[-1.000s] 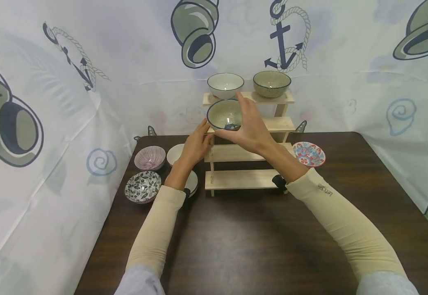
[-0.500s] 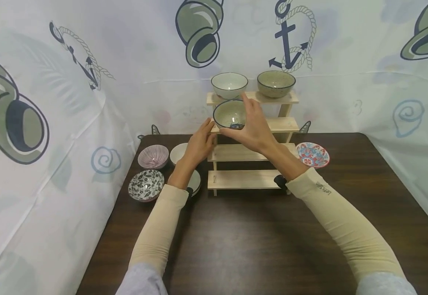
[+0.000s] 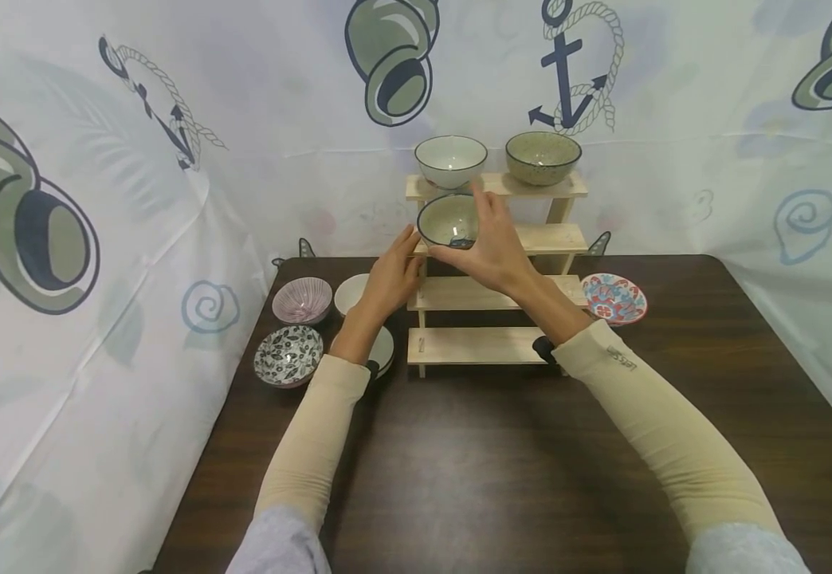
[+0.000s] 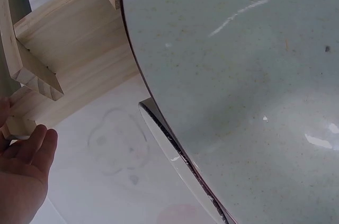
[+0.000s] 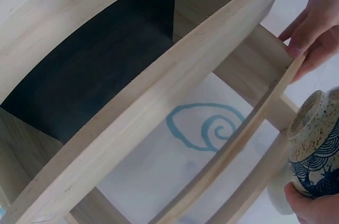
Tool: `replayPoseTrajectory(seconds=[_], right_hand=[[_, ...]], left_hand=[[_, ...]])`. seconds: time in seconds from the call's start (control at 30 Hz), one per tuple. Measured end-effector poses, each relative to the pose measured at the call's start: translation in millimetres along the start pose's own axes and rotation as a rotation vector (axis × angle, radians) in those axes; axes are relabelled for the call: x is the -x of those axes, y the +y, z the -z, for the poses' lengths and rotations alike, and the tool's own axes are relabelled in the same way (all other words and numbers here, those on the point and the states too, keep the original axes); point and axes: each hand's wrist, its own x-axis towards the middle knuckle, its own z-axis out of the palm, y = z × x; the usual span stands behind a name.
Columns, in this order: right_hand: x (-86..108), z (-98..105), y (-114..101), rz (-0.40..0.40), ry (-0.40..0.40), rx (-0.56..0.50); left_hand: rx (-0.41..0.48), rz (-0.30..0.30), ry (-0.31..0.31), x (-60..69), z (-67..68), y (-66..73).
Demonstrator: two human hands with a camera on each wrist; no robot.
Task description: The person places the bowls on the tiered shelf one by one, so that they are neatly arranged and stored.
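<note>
My right hand grips a greenish bowl with a dark rim, thumb at its near side and fingers at its right. It is at the left end of the second-highest board of a stepped wooden shelf; whether it touches the board is unclear. The right wrist view shows the outside of this bowl, speckled with blue wave patterns. My left hand holds the left end of that shelf, with its thumb and fingers around a board end. A pale bowl fills much of the left wrist view.
On the top board stand a white bowl and an olive bowl. Left of the shelf are a pink striped bowl, a black floral bowl and partly hidden white dishes. A red-blue patterned dish sits right.
The head view has shifted slightly, so the scene sits a little further right. Both hands keep their hold, and the bowl stays in nearly the same place by the shelf.
</note>
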Motion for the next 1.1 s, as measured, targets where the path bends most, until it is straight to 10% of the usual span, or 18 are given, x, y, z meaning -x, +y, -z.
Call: replayPoseTrajectory(seconds=[1.1], right_hand=[[-13.7, -22.4, 18.9, -0.037, 0.027, -0.031]], left_hand=[[-0.005, 0.004, -0.007, 1.0, 0.9, 1.5]])
